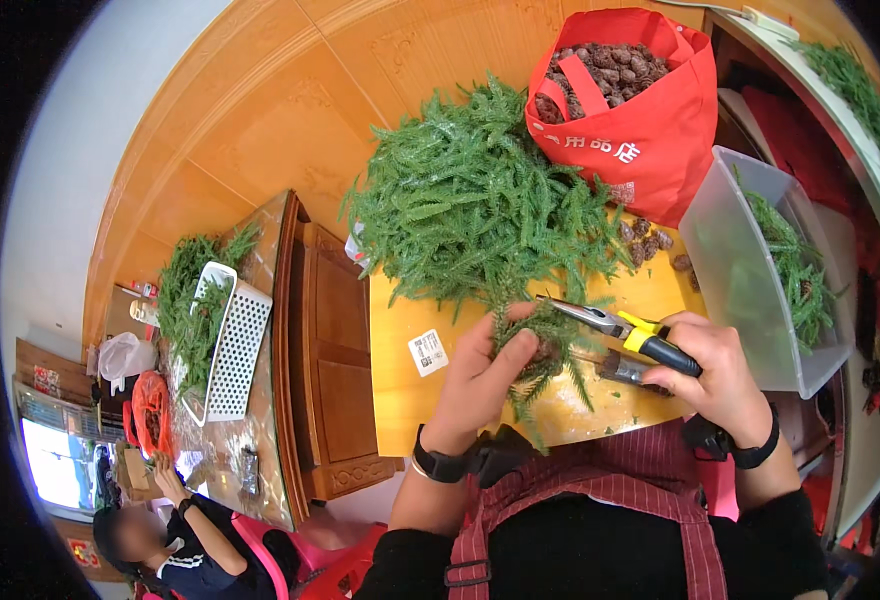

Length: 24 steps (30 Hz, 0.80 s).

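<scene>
My left hand (468, 385) is closed on a green artificial pine sprig (552, 335), thumb pressed against it near a brownish part, perhaps a pine cone. In my right hand (718, 368) are pliers (650, 340) with yellow-and-black handles; their jaws point left and lie close to the sprig's top. A small dark, shiny thing (622, 367) lies below the pliers, its kind unclear. Just beyond my hands, a large pile of green pine sprigs (480, 200) covers much of the yellow table (400, 395). Several loose pine cones (645, 240) sit right of the pile.
A red bag (615, 160) full of pine cones stands at the back right. Beside it is a clear plastic bin (740, 290) with sprigs inside. Further left, a white perforated basket (240, 345) rests on another table (275, 420), where a co-worker (195, 550) sits.
</scene>
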{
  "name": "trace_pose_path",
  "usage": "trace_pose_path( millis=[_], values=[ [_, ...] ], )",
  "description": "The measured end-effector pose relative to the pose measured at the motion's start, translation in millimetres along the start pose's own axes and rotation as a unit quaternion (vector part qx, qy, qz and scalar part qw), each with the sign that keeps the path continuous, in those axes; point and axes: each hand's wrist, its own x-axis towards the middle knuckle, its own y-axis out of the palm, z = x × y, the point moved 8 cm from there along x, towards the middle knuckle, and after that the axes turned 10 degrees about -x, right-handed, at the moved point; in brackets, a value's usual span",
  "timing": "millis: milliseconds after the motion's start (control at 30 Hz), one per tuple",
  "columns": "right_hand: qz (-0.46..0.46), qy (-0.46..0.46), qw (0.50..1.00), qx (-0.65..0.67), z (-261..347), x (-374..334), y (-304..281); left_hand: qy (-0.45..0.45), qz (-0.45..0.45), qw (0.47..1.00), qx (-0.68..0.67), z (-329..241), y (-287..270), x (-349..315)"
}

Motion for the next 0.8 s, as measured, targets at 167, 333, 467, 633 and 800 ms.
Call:
trace_pose_path(
  millis=[167, 333, 467, 633, 800],
  values=[
    [0.017, -0.018, 1.000, 0.002, -3, 1, 4, -0.072, 0.055, 0.983, -0.160, 11, -3, 2],
    [0.014, -0.047, 0.999, -0.007, -2, 2, 2, -0.179, 0.181, 0.912, -0.323, 34, 11, 2],
    [0.012, -0.050, 0.999, -0.001, 2, 3, 1, -0.178, 0.208, 0.890, -0.365, 37, 10, 5],
    [0.021, 0.028, 0.999, -0.027, -11, -1, 1, 0.075, -0.018, 0.993, 0.091, -16, -11, 27],
    [0.007, 0.082, 0.997, -0.007, -13, -4, 1, 0.362, -0.033, 0.723, 0.587, -51, 56, -16]
  ],
)
